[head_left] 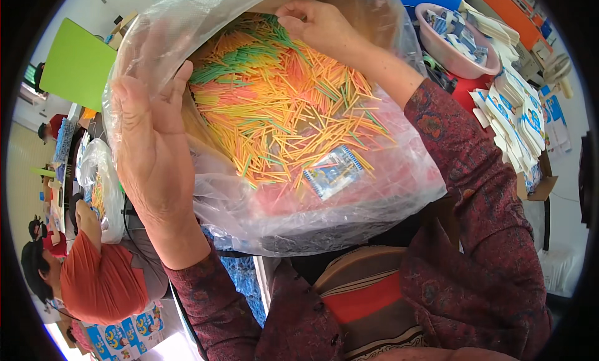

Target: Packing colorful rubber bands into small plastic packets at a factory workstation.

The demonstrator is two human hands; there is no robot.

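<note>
A large clear plastic bag (380, 180) lies wide open before me, filled with thin yellow, orange, pink and green sticks (281, 105). On the sticks near the bag's front edge rests a small blue-and-white packet (334, 173). My left hand (156, 152) is against the bag's left side, thumb raised and fingers apart, with nothing visibly gripped. At the far side of the pile is my right hand (321, 30). Its fingers are curled in beside the green sticks, and whatever is between the fingertips is hidden.
Blue-and-white packets fill a pink basin (430, 40) at the far right. Flat white-and-blue cartons (515, 111) are stacked below it. At left, a co-worker in an orange shirt (103, 277) sits by another clear bag (103, 186). A green panel (78, 62) stands at the upper left.
</note>
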